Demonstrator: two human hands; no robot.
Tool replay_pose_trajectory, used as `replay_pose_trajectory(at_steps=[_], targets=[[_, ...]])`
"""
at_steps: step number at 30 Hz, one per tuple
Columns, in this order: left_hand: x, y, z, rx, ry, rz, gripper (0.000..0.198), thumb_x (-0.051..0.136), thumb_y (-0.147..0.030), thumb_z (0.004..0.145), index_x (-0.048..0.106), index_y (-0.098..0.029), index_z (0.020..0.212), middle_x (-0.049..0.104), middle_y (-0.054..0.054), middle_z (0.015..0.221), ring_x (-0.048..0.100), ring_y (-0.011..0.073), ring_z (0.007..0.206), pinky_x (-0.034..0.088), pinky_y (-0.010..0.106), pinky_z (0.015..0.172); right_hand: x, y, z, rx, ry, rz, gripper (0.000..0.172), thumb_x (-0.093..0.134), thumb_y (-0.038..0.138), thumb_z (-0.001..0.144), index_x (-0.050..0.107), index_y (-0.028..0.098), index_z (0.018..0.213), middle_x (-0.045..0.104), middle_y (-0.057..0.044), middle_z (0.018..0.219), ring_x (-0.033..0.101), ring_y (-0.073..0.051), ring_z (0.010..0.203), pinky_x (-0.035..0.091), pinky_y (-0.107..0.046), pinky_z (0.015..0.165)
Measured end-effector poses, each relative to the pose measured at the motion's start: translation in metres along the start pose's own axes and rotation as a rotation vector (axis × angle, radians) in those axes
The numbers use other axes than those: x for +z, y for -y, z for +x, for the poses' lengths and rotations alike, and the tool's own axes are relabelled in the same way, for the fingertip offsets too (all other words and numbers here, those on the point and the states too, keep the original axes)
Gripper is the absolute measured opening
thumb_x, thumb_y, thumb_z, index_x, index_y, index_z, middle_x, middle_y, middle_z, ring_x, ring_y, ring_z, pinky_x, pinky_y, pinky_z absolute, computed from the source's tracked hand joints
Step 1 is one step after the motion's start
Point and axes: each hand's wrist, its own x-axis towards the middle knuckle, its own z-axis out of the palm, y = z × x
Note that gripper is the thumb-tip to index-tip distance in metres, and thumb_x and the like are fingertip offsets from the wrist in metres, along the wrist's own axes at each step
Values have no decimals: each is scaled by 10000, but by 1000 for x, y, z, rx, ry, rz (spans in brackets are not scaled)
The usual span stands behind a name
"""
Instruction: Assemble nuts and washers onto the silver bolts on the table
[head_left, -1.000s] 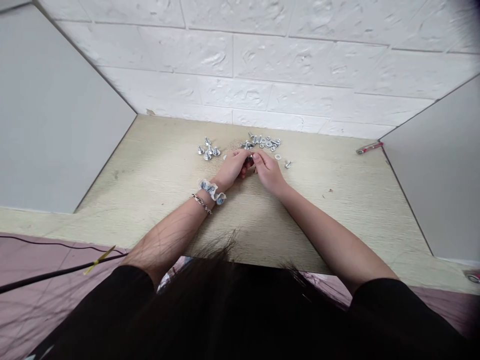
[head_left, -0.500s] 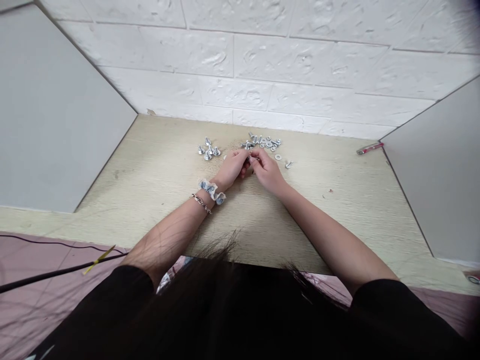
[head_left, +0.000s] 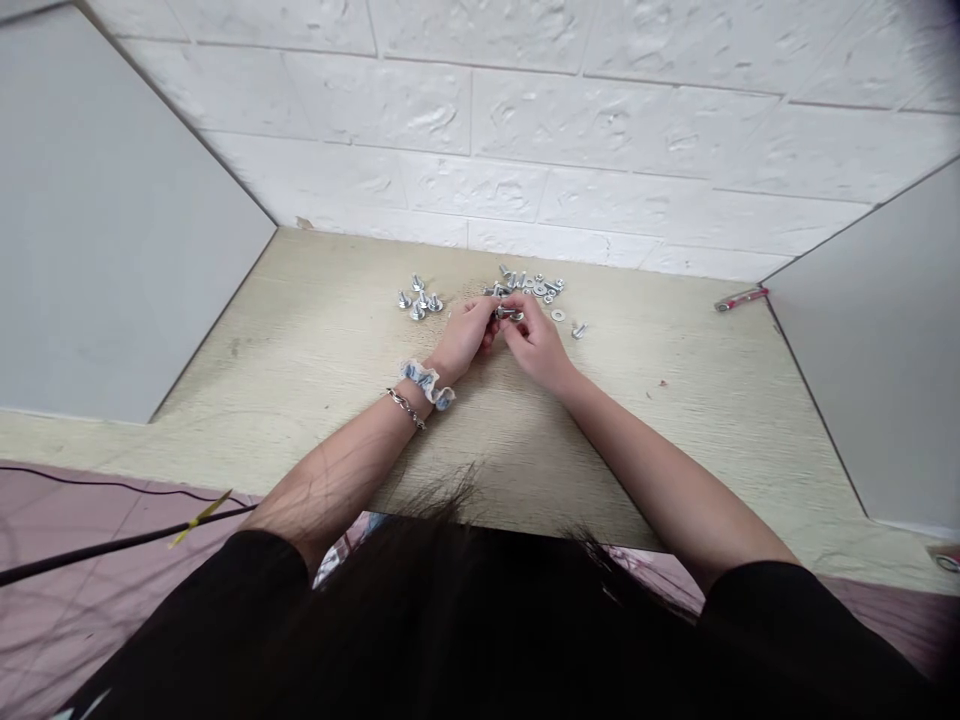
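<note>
My left hand (head_left: 466, 335) is closed, its fingertips pinching a silvery bolt (head_left: 508, 313). On the other side, my right hand (head_left: 538, 345) curls its thumb and index finger around the same bolt, which lies sideways between the two hands. Fingers cover part of the bolt, so I cannot make out every piece on it. Several bolts fitted with washers (head_left: 418, 311) stand in a group left of my left hand. Beyond my hands is a pile of loose bolts, nuts and washers (head_left: 538, 288). A single washer (head_left: 558, 315) and a separate bolt (head_left: 578, 331) lie right of my right hand.
The wooden board (head_left: 315, 330) meets a white brick-patterned wall (head_left: 555, 150) at the back. Grey panels flank it on the left (head_left: 127, 220) and right (head_left: 885, 370). A red and silver tool (head_left: 741, 299) lies by the right panel. A black cable (head_left: 127, 541) hangs at lower left.
The bolt shows more clearly between my hands now, as my right thumb and index finger have spread slightly apart. The view has shifted a little; the other pieces lie as before.
</note>
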Motion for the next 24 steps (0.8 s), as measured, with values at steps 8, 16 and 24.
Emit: replay_pose_trajectory(at_steps=[8,16,24], targets=[[1,0,0,-11,60,103,283,427,-215,805,392,-173,527,371,-55,456,314,37,357,245,179,351,0,-2,3,8,-15,-58,263,408,398,905,492,205,747,560,-7,721,507,-146,678,422,-309,681],[2,-3,-2,-19,-30,1,277,420,-222,828,376,-178,557,370,-61,464,287,34,349,231,184,355,0,-2,0,-24,-92,11,233,410,421,913,528,224,948,598,-22,842,554,-161,754,453,-339,726],[1,-2,-1,-26,22,37,277,429,-205,816,395,-170,543,370,-55,473,307,36,358,240,182,356,0,-3,3,-70,-52,-13,171,471,355,879,557,211,850,600,-23,835,556,-160,777,457,-328,723]])
